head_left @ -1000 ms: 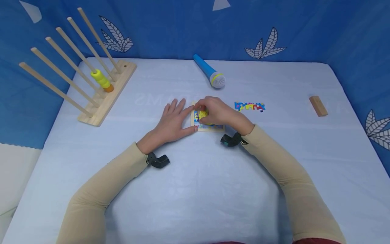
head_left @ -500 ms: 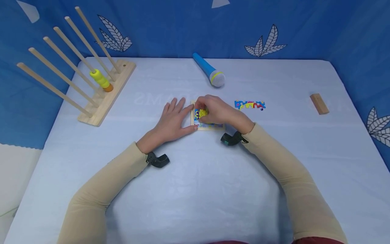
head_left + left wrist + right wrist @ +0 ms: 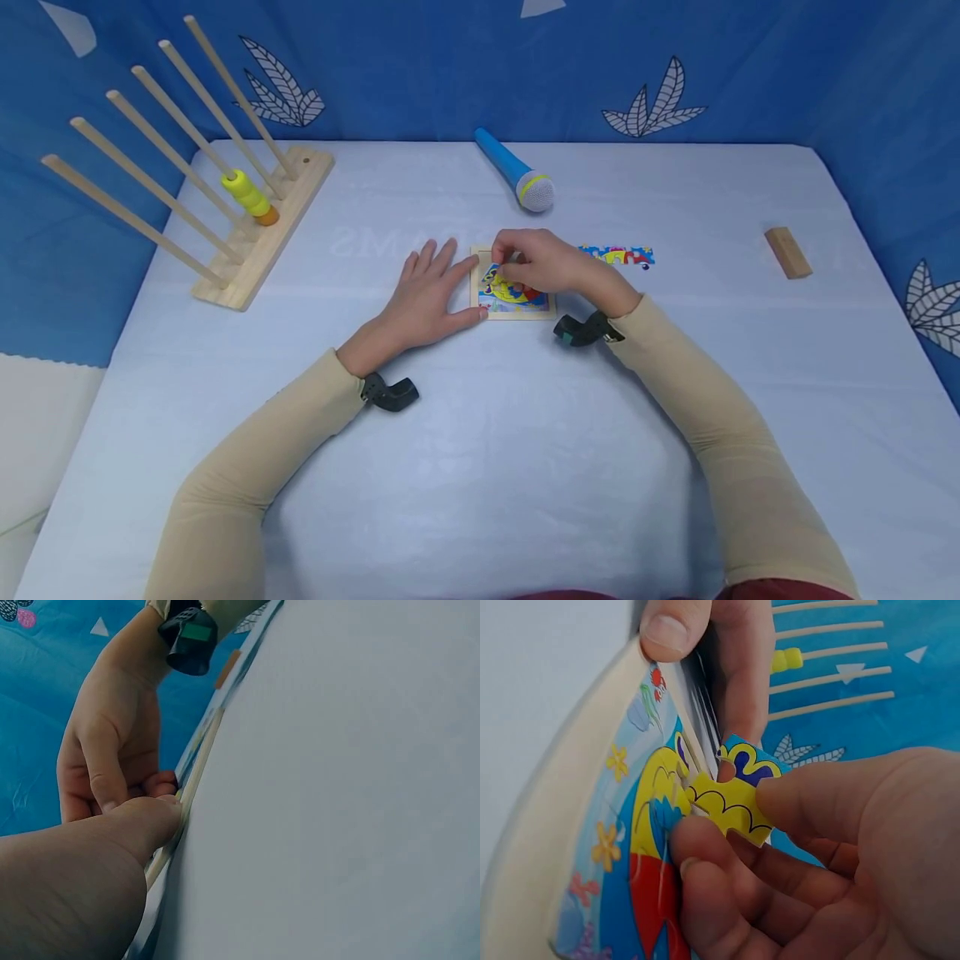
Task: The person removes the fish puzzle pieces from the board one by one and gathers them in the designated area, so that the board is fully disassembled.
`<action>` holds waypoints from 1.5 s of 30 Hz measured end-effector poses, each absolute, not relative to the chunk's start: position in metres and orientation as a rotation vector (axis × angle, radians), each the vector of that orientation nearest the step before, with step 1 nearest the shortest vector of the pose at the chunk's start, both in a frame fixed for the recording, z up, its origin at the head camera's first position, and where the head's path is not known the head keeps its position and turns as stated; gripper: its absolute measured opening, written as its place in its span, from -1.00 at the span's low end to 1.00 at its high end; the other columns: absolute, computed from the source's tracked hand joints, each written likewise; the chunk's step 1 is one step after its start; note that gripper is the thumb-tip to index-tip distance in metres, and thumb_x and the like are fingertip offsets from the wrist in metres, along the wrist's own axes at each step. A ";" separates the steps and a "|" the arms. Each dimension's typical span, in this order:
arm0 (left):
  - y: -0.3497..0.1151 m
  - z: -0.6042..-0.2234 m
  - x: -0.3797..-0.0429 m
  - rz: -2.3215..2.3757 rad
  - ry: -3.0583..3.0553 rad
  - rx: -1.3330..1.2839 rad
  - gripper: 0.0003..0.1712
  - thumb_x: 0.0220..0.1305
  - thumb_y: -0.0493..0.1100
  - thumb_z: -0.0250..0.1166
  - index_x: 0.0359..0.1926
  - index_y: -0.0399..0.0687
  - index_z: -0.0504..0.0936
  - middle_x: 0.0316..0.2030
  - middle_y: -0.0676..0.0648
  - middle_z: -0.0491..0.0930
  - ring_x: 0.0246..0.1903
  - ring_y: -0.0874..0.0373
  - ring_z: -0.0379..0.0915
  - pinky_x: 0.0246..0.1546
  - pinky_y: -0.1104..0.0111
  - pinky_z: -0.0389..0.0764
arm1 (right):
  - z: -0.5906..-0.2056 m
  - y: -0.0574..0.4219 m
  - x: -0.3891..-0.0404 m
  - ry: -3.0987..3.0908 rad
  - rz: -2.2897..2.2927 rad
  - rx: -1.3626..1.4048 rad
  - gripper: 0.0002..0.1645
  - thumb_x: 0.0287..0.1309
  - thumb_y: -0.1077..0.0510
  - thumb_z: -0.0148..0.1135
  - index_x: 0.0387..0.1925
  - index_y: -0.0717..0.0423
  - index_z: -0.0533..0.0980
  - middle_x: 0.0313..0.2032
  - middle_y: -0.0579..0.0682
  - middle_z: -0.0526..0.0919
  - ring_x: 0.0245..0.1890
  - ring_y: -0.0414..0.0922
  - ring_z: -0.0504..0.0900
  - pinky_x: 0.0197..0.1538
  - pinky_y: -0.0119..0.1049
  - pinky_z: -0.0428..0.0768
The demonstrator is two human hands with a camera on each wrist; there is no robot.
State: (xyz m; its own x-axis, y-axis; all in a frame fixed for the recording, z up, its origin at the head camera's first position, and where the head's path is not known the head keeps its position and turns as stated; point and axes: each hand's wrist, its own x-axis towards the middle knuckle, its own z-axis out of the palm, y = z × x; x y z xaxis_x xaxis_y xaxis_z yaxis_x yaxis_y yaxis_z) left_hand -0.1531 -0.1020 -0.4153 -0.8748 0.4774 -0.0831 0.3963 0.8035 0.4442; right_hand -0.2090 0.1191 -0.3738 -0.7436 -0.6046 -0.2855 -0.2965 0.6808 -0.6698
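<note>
A small wooden-framed jigsaw puzzle (image 3: 517, 316) with a yellow, red and blue fish picture lies mid-table. My left hand (image 3: 423, 300) rests spread beside it, thumb and index fingertips at the frame's left edge. Over the upper part of the puzzle, my right hand (image 3: 543, 258) pinches a yellow puzzle piece (image 3: 739, 799) with a blue and purple corner. In the right wrist view that piece is tilted up, its lower edge close against the fitted pieces. The left wrist view shows my left thumb (image 3: 154, 821) on the wooden rim; the held piece is hidden there.
A strip of puzzle pieces (image 3: 626, 255) lies right of the frame, partly behind my right hand. A blue toy microphone (image 3: 513, 171) lies farther back. At left stands a wooden peg rack (image 3: 281, 225) with yellow and orange beads; a wooden block (image 3: 788, 253) lies at far right.
My right hand has shifted slightly right and away from me, uncovering more of the fish picture and overlapping the loose strip's left end. My left hand has stayed in place.
</note>
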 end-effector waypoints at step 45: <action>-0.099 -0.416 -0.152 0.601 2.810 0.648 -0.03 0.28 0.28 0.27 0.57 -0.02 0.21 0.62 -0.29 -0.07 0.61 -0.32 -0.31 0.56 -0.23 -0.22 | -0.356 0.197 -0.212 2.493 -1.045 -0.294 -0.77 0.50 0.19 0.02 0.08 0.19 0.42 -0.25 0.24 0.68 -0.44 -0.04 0.72 -0.27 -0.38 0.72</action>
State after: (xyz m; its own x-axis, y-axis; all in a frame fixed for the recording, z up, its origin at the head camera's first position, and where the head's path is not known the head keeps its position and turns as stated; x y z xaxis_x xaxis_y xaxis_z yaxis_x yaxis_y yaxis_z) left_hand -0.1522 -0.0994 -0.4157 -0.8851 0.4553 -0.0964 0.3760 0.8216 0.4284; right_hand -0.2119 0.1967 -0.3556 -0.8897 -0.3473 -0.2962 -0.0322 0.6950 -0.7183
